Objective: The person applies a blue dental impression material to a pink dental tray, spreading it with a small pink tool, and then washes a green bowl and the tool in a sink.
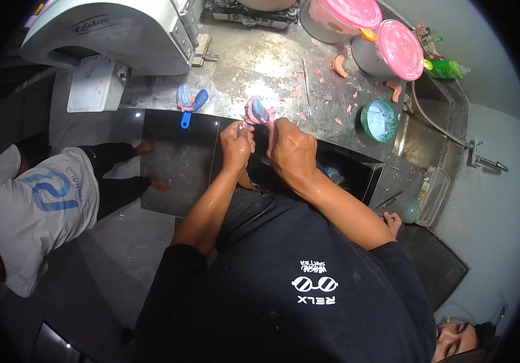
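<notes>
My left hand (pixel 237 145) is closed around the handle of a small blue tray under a lump of pink and pale blue moulded material (pixel 257 110) at the counter edge. My right hand (pixel 291 154) is closed at the lump's right side, its fingertips against the pink material; whether it also holds something small is hidden. To the left, a blue perforated impression tray (pixel 192 98) with pink material rests on the metal counter (pixel 229 85), its handle over the edge. A thin rod (pixel 306 85) lies to the right, near a green bowl (pixel 378 121) with pale residue.
A grey machine (pixel 105 33) stands back left; pink-lidded buckets (pixel 385 51), pink scraps (pixel 340 66) back right. A sink (pixel 414 145) and hose are right. A person in a white top (pixel 45 206) is left; another person (pixel 456 339) is lower right, a hand (pixel 393 222) beside my right arm.
</notes>
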`<action>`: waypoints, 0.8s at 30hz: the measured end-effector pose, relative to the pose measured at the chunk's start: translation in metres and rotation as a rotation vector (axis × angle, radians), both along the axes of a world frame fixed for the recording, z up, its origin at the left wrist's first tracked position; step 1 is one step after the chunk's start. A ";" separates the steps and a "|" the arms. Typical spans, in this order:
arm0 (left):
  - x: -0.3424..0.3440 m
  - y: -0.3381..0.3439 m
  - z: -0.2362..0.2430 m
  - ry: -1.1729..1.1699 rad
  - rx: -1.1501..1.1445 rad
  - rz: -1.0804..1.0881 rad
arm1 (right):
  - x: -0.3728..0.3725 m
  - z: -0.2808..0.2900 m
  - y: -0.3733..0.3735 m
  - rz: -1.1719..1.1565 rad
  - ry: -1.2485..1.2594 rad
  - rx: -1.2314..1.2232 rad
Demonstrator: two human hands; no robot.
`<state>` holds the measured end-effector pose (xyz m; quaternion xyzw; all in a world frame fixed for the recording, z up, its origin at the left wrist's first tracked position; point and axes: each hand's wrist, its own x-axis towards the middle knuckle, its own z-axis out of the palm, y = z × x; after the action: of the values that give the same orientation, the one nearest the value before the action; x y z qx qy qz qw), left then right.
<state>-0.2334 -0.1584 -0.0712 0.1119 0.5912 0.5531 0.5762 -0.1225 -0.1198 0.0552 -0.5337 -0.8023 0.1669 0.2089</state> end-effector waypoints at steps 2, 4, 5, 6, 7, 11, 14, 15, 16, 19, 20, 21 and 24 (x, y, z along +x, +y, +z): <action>0.001 0.000 0.000 -0.012 0.006 0.003 | -0.002 -0.002 0.001 0.007 -0.013 -0.011; 0.003 0.002 0.003 -0.003 -0.008 0.017 | -0.002 -0.003 0.001 0.011 -0.026 -0.023; 0.003 0.003 0.005 -0.003 -0.008 0.017 | -0.002 -0.004 0.000 0.017 -0.024 -0.021; 0.004 0.003 0.008 0.001 -0.014 0.018 | -0.002 -0.004 0.000 0.023 -0.021 -0.018; 0.004 0.004 0.010 0.006 -0.020 0.019 | -0.002 -0.004 0.001 0.023 -0.021 -0.018; 0.003 0.004 0.012 -0.008 -0.024 0.017 | -0.002 -0.003 0.002 0.027 -0.057 -0.041; 0.003 0.004 0.011 -0.023 -0.028 0.019 | -0.001 0.000 0.003 0.027 -0.048 -0.062; 0.002 0.003 0.010 -0.018 -0.028 0.020 | -0.001 0.001 0.003 0.023 -0.044 -0.078; 0.002 0.003 0.009 -0.014 -0.028 0.022 | -0.001 0.004 0.004 0.022 -0.044 -0.077; 0.002 0.002 0.009 -0.005 -0.026 0.028 | 0.006 0.020 0.012 -0.053 0.009 -0.081; 0.003 0.003 0.012 -0.005 -0.023 0.025 | 0.015 0.029 0.018 -0.093 0.011 -0.128; 0.002 0.002 0.016 -0.028 -0.004 0.024 | 0.022 0.042 0.023 -0.152 0.069 -0.169; -0.002 -0.004 0.017 -0.033 0.004 0.024 | 0.064 0.057 0.039 -0.270 0.259 -0.251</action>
<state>-0.2349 -0.1625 -0.0537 0.0971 0.5819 0.5628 0.5790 -0.0586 -0.0812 0.1119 -0.6320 -0.6631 0.3032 0.2625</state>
